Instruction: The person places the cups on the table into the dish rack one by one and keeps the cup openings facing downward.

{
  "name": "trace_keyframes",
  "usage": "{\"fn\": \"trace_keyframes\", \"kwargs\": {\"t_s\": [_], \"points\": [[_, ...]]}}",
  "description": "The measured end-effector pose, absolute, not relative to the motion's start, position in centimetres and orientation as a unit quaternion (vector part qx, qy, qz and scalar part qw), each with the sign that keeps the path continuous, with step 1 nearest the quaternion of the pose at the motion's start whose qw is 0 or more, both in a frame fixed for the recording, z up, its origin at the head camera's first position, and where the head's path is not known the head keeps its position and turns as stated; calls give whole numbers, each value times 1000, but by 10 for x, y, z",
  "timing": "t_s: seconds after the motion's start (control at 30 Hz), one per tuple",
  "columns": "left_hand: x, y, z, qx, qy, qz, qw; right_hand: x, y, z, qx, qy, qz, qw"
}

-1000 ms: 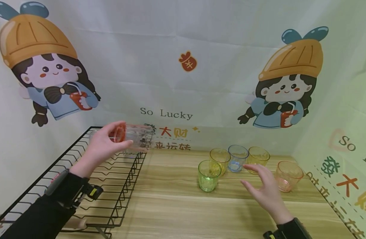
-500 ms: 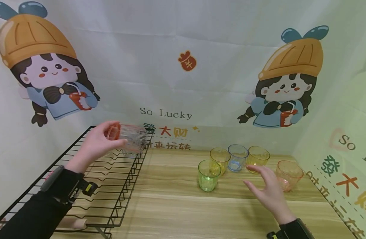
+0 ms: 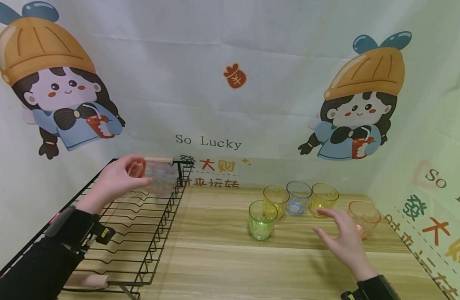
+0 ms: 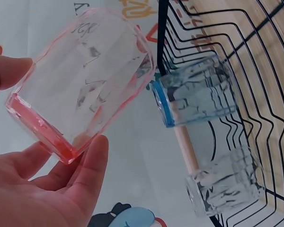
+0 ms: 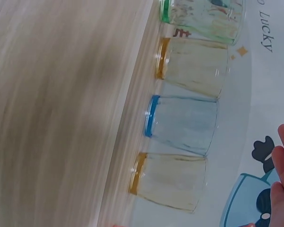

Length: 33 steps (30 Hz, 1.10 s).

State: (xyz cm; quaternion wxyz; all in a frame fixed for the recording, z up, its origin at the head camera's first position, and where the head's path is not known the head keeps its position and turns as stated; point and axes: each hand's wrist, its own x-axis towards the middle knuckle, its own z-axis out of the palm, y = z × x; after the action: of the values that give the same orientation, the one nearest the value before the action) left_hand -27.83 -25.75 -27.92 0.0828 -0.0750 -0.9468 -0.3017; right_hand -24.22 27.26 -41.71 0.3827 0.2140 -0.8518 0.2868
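Observation:
My left hand holds a pink-tinted drinking glass by its red base, fingers and thumb round it. The glass is tilted above the far end of the black wire rack, its base toward my palm. In the left wrist view, a blue-based glass and a clear glass stand upside down in the rack. My right hand is over the table, thumb and fingers apart, with nothing in it. Closest to it are an orange-rimmed glass and a yellow glass.
A green glass, another yellow glass and a blue glass stand upright on the wooden table. Printed cloth hangs behind and at the sides. The rack has a wooden handle at its near end.
My left hand has moved left with the pink-tinted drinking glass, over the rack. My right hand has drifted slightly right and down, still holding nothing. The table's glasses have stayed put.

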Motion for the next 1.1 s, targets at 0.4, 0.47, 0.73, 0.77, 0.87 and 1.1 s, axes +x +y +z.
{"fn": "trace_keyframes", "kwargs": {"t_s": [0.4, 0.47, 0.73, 0.77, 0.87, 1.1], "points": [[-284, -269, -285, -65, -960, -269, 44, -244, 288, -420, 204, -855, 275, 390], [-285, -271, -286, -65, -963, -259, 43, -243, 290, -420, 203, -856, 272, 391], [-289, -281, -291, -71, -962, -263, 27, -243, 300, -421, 196, -859, 262, 394], [-289, -282, -292, -70, -962, -263, 25, -243, 302, -421, 194, -860, 262, 393], [-290, -284, -294, -64, -965, -253, 25, -244, 305, -422, 189, -863, 257, 392], [-295, -294, -300, -48, -974, -220, 23, -244, 310, -423, 182, -869, 248, 386]]}}
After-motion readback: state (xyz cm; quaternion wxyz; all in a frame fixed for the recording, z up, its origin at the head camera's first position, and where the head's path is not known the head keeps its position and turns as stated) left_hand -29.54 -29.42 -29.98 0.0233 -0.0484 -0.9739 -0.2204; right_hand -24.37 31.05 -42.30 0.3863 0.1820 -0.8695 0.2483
